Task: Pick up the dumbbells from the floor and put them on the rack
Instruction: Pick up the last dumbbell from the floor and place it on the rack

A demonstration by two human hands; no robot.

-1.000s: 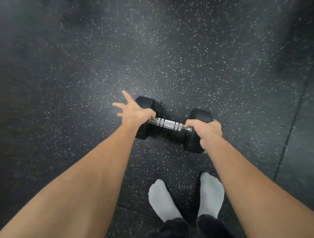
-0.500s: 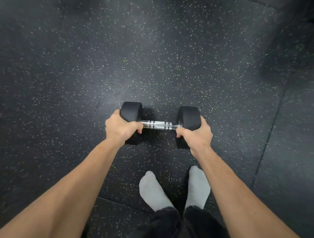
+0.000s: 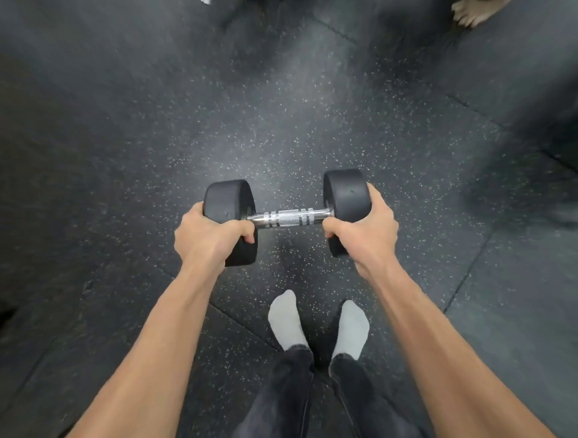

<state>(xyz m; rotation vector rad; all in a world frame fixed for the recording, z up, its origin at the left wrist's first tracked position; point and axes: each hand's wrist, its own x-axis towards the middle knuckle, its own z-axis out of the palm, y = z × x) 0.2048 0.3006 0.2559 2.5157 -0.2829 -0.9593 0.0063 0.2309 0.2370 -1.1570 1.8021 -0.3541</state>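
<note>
A black dumbbell (image 3: 289, 217) with a chrome knurled handle hangs level in front of me, held above the speckled floor. My left hand (image 3: 209, 237) wraps its left weight head, fingers curled over the inner edge by the handle. My right hand (image 3: 362, 228) grips the right weight head the same way. The handle's middle stays bare between both hands. No rack shows in the head view.
Dark speckled rubber floor tiles (image 3: 281, 109) with seams spread all around. My feet in grey socks (image 3: 319, 325) stand just below the dumbbell. Another person's bare foot (image 3: 472, 12) shows at the top right edge. A small pale object (image 3: 205, 1) sits at the top edge.
My left hand went from spread fingers to a closed grip on the left head. The dumbbell rose off the floor and levelled out, and the view pulled back as I stood up.
</note>
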